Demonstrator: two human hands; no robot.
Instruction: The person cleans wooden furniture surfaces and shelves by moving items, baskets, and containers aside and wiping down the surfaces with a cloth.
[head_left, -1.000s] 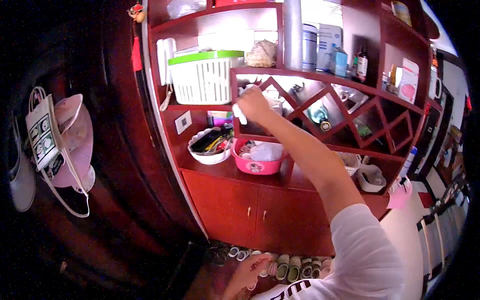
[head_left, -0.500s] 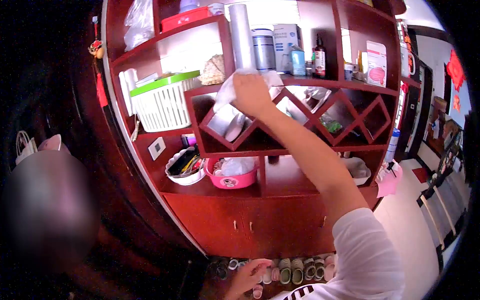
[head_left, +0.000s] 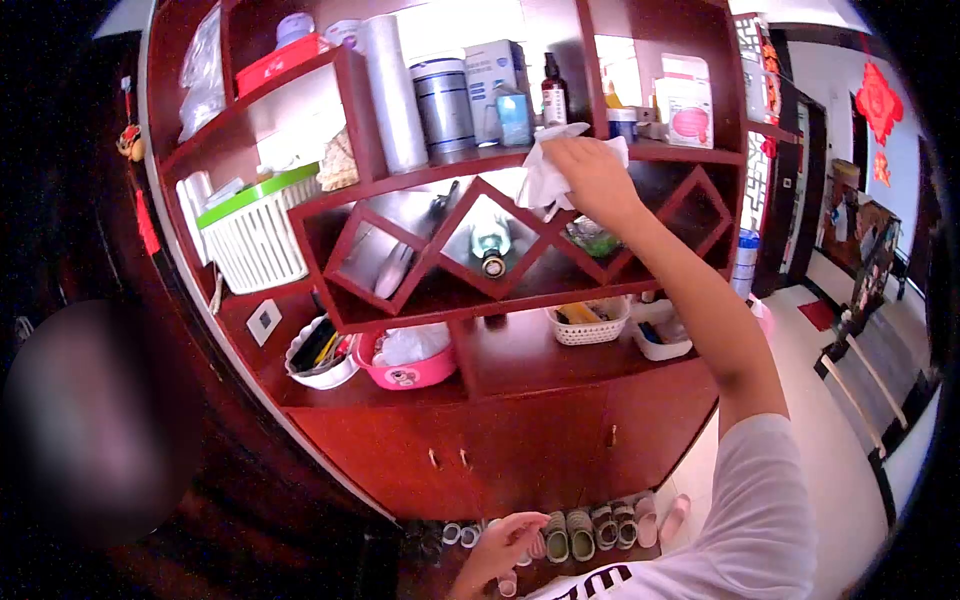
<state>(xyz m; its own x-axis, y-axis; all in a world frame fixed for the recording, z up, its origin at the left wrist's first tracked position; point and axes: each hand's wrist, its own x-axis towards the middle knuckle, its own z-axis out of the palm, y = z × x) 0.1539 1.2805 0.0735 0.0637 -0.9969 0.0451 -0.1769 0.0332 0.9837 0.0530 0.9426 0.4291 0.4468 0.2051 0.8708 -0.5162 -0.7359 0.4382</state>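
My right hand point(head_left: 592, 178) presses a white cloth point(head_left: 543, 182) against the front edge of the upper shelf, above the diamond-shaped wine rack point(head_left: 478, 187). Part of the cloth hangs over the rack. Just behind it stand a blue bottle point(head_left: 514, 120), a dark pump bottle point(head_left: 554, 92) and a white box point(head_left: 484, 75). Low in front of the cabinet, my left hand point(head_left: 505, 545) hangs with loosely bent fingers apart from the thumb, holding nothing. In the rack lie a bottle point(head_left: 491, 250) and a green packet point(head_left: 592, 238).
A tall clear roll point(head_left: 392, 95) and a metallic canister point(head_left: 443, 105) share the upper shelf. Left is a white basket with a green rim point(head_left: 258, 242). Below are a pink basin point(head_left: 405, 374) and a white basket point(head_left: 588, 328). Shoes point(head_left: 580, 535) line the floor.
My right hand has slid the cloth rightward along the shelf edge, from in front of the clear roll to near the pump bottle. The view has shifted right; my left hand stays low.
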